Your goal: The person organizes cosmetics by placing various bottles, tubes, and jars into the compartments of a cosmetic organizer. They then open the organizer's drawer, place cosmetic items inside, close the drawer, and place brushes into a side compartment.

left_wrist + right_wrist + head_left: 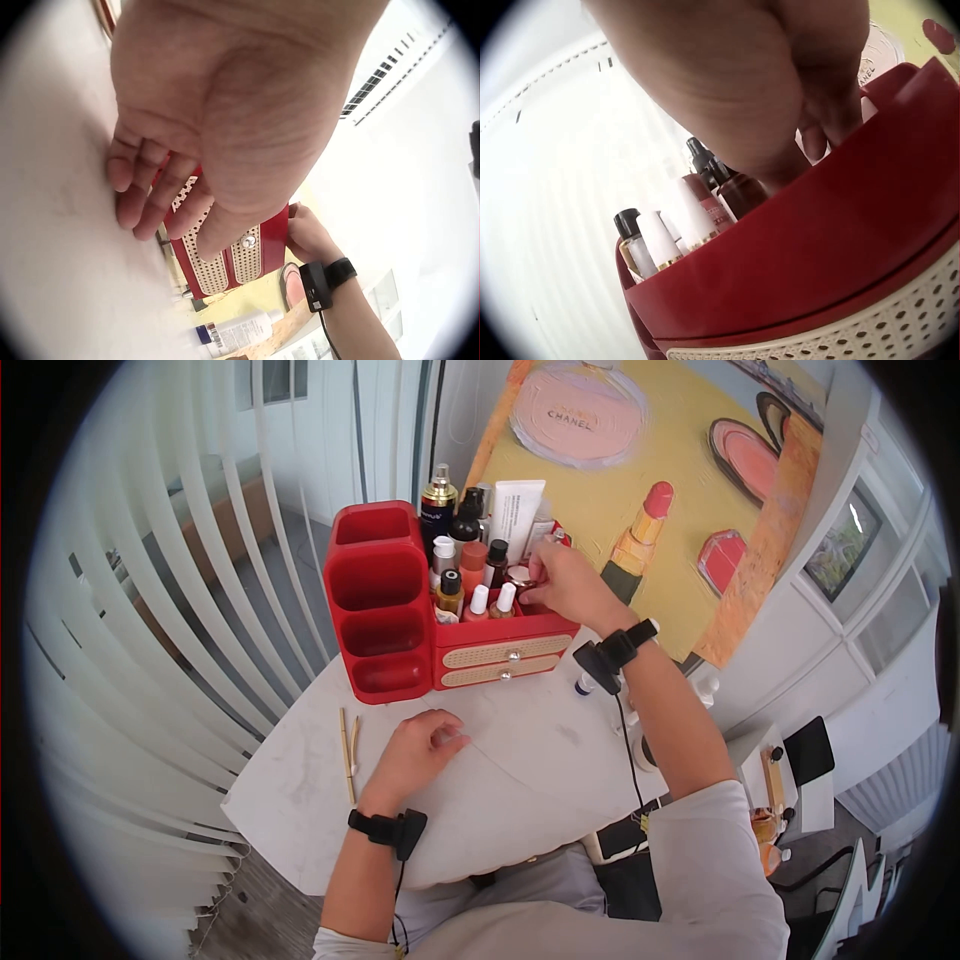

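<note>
Nearest, low over the white surface [480,800]: left hand [415,750], fingers loosely bent, holding nothing, seemingly at rest and clear of the right hand's work. Cannot tell whether touching down. Just to the left, thin gold-coloured sticks [347,755], lying flat, probably too slight to stand.

Farther in, well apart from the left: right hand [575,588], reached over the front rim of a red organizer [490,633], angled down, presumably to get between close-packed items. Nearest the fingers, a small round-topped item [517,573]; cannot tell whether pinched or only touched, with hand and rim in the way.

Organizer set toward the back of the surface, drawers [475,657] facing forward, likely for an easy pull at the knobs. Along the front of the open top, white-capped bottles [505,602]; behind, upright, a taller white tube [517,515] and a dark gold-necked bottle [437,515]: short before tall, apparently to leave caps visible and reachable.

Beyond, a large yellow painting [600,490] of cosmetics.
</note>
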The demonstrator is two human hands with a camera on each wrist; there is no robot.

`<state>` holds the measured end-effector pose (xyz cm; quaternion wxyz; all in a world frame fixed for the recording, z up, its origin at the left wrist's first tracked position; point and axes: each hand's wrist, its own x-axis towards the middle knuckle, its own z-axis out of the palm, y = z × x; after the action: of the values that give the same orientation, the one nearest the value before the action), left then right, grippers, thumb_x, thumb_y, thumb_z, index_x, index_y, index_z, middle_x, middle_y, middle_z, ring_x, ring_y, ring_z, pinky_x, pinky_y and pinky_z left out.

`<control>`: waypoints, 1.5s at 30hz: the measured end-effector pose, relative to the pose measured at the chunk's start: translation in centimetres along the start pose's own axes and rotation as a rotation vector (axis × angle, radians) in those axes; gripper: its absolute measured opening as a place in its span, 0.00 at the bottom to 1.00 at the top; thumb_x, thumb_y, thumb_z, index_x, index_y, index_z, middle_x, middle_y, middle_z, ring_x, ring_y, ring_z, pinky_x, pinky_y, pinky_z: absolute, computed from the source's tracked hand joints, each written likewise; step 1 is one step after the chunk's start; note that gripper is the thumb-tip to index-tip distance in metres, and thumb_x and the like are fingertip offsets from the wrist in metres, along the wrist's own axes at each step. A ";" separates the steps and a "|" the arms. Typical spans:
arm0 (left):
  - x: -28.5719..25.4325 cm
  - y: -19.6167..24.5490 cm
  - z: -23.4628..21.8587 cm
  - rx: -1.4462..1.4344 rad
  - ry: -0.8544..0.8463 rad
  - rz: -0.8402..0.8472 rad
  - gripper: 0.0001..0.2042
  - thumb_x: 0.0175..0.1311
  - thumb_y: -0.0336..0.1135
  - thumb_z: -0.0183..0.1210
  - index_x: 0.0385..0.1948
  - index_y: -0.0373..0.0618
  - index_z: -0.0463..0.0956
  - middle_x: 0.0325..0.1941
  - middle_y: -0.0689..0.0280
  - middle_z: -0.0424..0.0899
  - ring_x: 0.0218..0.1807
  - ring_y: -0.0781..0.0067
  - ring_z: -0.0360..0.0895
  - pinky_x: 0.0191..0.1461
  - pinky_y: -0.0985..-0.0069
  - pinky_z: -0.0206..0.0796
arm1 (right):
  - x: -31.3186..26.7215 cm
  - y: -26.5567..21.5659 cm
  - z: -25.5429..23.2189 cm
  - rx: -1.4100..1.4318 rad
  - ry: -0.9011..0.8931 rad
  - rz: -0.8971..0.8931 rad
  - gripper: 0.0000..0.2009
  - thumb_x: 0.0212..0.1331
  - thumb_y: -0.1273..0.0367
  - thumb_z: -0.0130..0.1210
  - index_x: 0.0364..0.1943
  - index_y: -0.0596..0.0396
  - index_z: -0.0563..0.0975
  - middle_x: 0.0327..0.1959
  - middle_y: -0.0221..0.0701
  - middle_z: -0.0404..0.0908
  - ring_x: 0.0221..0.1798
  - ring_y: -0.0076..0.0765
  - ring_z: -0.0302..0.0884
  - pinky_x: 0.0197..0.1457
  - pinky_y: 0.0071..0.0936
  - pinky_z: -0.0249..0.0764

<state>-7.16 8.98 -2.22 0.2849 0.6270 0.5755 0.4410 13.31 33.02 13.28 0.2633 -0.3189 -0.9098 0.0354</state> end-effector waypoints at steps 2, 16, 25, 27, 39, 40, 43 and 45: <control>-0.1 0.0 0.1 -0.001 -0.020 -0.016 0.12 0.62 0.32 0.72 0.44 0.38 0.83 0.35 0.59 0.87 0.31 0.66 0.80 0.41 0.70 0.76 | -1.3 0.2 -1.3 0.272 -0.025 0.028 0.14 0.55 0.69 0.74 0.37 0.58 0.79 0.32 0.37 0.84 0.36 0.38 0.84 0.41 0.33 0.78; 0.1 -0.5 0.3 -0.014 -0.001 -0.016 0.12 0.62 0.32 0.72 0.44 0.40 0.83 0.34 0.63 0.86 0.31 0.73 0.77 0.40 0.74 0.74 | -16.9 4.7 6.0 -0.420 -0.191 0.293 0.10 0.56 0.70 0.64 0.40 0.57 0.83 0.37 0.40 0.88 0.45 0.52 0.87 0.49 0.48 0.81; 0.2 0.0 0.3 -0.003 -0.008 -0.013 0.12 0.63 0.32 0.72 0.44 0.39 0.84 0.35 0.64 0.87 0.30 0.75 0.77 0.39 0.75 0.74 | -8.0 -0.7 -6.6 0.477 0.080 0.265 0.14 0.55 0.73 0.70 0.46 0.58 0.82 0.31 0.28 0.84 0.37 0.26 0.83 0.42 0.28 0.79; 0.2 0.0 0.3 -0.007 -0.012 -0.017 0.12 0.63 0.32 0.71 0.45 0.39 0.84 0.35 0.64 0.87 0.30 0.75 0.76 0.39 0.75 0.74 | -4.9 -0.5 -6.1 0.474 0.128 0.204 0.13 0.56 0.72 0.69 0.45 0.59 0.82 0.32 0.31 0.85 0.38 0.29 0.84 0.43 0.30 0.80; 0.2 -0.2 0.1 -0.049 -0.025 -0.043 0.11 0.65 0.32 0.70 0.45 0.39 0.84 0.35 0.65 0.87 0.31 0.75 0.77 0.40 0.75 0.74 | 5.3 2.0 -0.6 -0.258 -0.233 0.107 0.12 0.59 0.67 0.64 0.45 0.52 0.88 0.43 0.46 0.89 0.47 0.56 0.86 0.53 0.46 0.81; 0.1 0.0 0.1 -0.043 -0.021 -0.042 0.11 0.65 0.32 0.70 0.45 0.39 0.84 0.35 0.64 0.87 0.31 0.75 0.77 0.40 0.75 0.74 | 5.3 2.1 -0.8 -0.262 -0.281 0.104 0.12 0.60 0.67 0.63 0.46 0.50 0.88 0.44 0.45 0.89 0.48 0.56 0.86 0.53 0.46 0.80; 0.1 0.2 0.0 -0.038 -0.032 -0.066 0.11 0.64 0.31 0.70 0.45 0.40 0.84 0.35 0.64 0.87 0.32 0.74 0.78 0.40 0.75 0.74 | 4.2 2.3 -1.7 -0.209 -0.307 0.028 0.11 0.62 0.67 0.61 0.47 0.51 0.88 0.40 0.44 0.88 0.47 0.54 0.86 0.52 0.46 0.80; 0.4 0.2 -0.6 -0.046 -0.016 -0.059 0.11 0.64 0.30 0.70 0.45 0.40 0.84 0.35 0.63 0.87 0.33 0.73 0.78 0.41 0.74 0.74 | 1.5 1.8 -3.5 -0.155 -0.119 -0.017 0.11 0.63 0.67 0.61 0.47 0.50 0.87 0.39 0.43 0.88 0.47 0.54 0.86 0.52 0.45 0.80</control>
<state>-7.63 9.27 -1.70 0.3168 0.6067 0.5812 0.4402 15.09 34.94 16.52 0.1838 -0.3278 -0.9265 -0.0183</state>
